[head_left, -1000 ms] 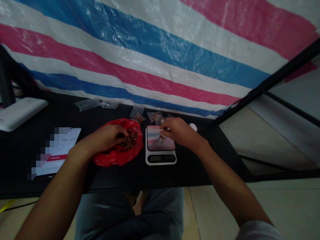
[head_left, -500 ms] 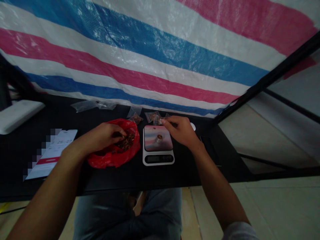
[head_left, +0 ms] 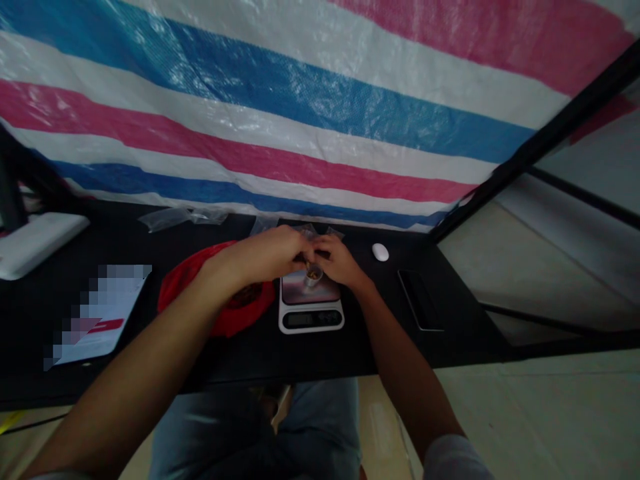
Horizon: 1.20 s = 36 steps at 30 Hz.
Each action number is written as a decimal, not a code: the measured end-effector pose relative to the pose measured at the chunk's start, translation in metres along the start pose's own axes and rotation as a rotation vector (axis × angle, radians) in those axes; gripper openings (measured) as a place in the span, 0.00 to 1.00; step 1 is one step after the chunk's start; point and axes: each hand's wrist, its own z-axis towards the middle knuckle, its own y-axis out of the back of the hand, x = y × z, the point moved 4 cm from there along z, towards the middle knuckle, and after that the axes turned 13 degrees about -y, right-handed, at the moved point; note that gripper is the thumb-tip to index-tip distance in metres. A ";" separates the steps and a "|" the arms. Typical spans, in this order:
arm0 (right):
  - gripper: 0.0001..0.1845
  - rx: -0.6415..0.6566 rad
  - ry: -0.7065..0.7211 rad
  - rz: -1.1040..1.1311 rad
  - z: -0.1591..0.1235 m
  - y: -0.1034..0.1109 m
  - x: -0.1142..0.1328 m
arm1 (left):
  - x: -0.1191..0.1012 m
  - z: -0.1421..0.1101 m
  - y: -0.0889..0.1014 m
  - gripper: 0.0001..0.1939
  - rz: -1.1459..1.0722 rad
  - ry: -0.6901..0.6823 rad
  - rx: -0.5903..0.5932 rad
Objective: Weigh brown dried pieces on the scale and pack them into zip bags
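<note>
Both hands meet over the scale. The left hand (head_left: 265,253) reaches in from the left and the right hand (head_left: 337,261) from the right, fingers curled, fingertips close together at the rim of a small metal cup (head_left: 313,277). The cup stands on the pink-patterned platform of a white kitchen scale (head_left: 311,320), near the platform's back edge, tilted slightly in this view and holding brown bits (head_left: 313,272). Neither hand looks fully released, but the fingers hide too much to tell whether they grip the cup, pinch some bits, or only hover. The scale's display is too dark to read. Good handling here means light fingers, with wrists and palms kept off the platform so that no hand weight loads it, and any bits let down low over the cup mouth. Nearby, a red plastic bag (head_left: 250,310) lies left of the scale, partly under the left forearm. Small clear bags (head_left: 306,230) sit behind the hands, and a larger clear bag (head_left: 170,219) lies farther left. A white mouse (head_left: 380,252) and a black slab (head_left: 419,300) lie to the right on the black table (head_left: 465,320), below a striped tarp (head_left: 280,113).
</note>
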 end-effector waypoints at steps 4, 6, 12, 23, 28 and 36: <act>0.03 0.026 0.038 -0.142 0.005 -0.007 0.001 | 0.001 0.021 -0.013 0.15 0.050 -0.041 0.087; 0.03 0.033 0.052 -0.157 0.006 -0.008 0.002 | 0.000 0.024 -0.016 0.15 0.051 -0.025 0.119; 0.07 0.052 0.015 -0.050 0.001 0.006 0.005 | -0.008 0.025 -0.015 0.12 0.026 0.058 0.176; 0.10 0.013 -0.140 0.395 -0.017 0.043 -0.001 | -0.007 0.032 -0.020 0.13 -0.025 -0.093 0.008; 0.17 0.089 -0.170 0.427 -0.025 0.048 0.012 | -0.007 0.014 -0.010 0.09 -0.154 -0.099 -0.095; 0.11 0.205 -0.170 0.265 -0.032 0.039 0.026 | 0.029 -0.042 -0.023 0.13 -0.046 0.204 0.003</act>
